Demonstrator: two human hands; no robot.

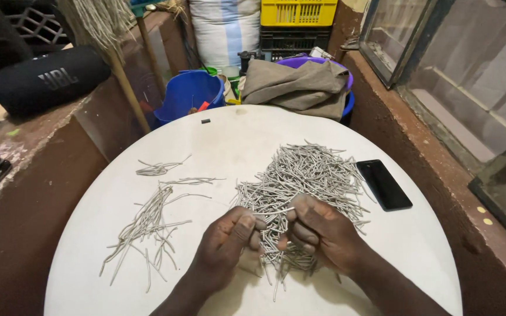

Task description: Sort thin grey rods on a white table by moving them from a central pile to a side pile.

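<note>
On a round white table [229, 134] lies a big heap of short grey wire pieces [306, 175]. My left hand [226, 246] and my right hand [320, 231] are close together at the near edge of the heap, each pinching an end of one grey wire piece [273, 212] held level between them. More bent pieces hang beneath my hands. To the left lies a looser spread of straighter grey wires [147, 225], with a small bundle [159, 168] farther back.
A black phone [383, 184] lies on the table's right. Behind the table stand a blue bucket [188, 93], a purple basin covered by a brown cloth [300, 85], a yellow crate [297, 11]. A black cylindrical speaker [45, 79] rests on the left ledge; a window frame [469, 88] runs along the right.
</note>
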